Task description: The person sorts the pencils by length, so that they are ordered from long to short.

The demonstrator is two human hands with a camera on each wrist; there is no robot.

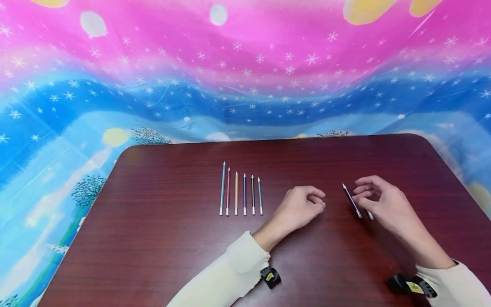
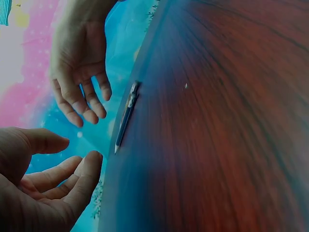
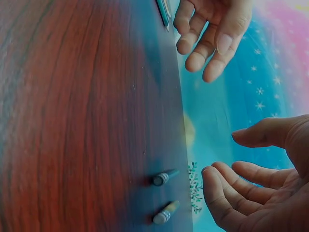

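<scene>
My left hand (image 1: 301, 207) is held over the middle of the table, its fingers loosely bent and nothing in them. To its left, several pencils (image 1: 244, 194) lie side by side in a row, tips pointing away, tallest at the left and shortest at the right. My right hand (image 1: 383, 204) hovers by two more pencils, thumb and fingers apart with nothing between them. One is a dark pencil (image 1: 351, 200), lying slanted just left of the fingers. Beside it, a yellowish pencil (image 3: 165, 212) is mostly hidden under the right hand in the head view.
The dark red wood-grain table (image 1: 153, 256) has rounded far corners. A pink and blue snowflake-patterned cloth (image 1: 245, 76) hangs behind it and along its sides. Each cream sleeve has a black wrist device (image 1: 270, 277) strapped at the cuff.
</scene>
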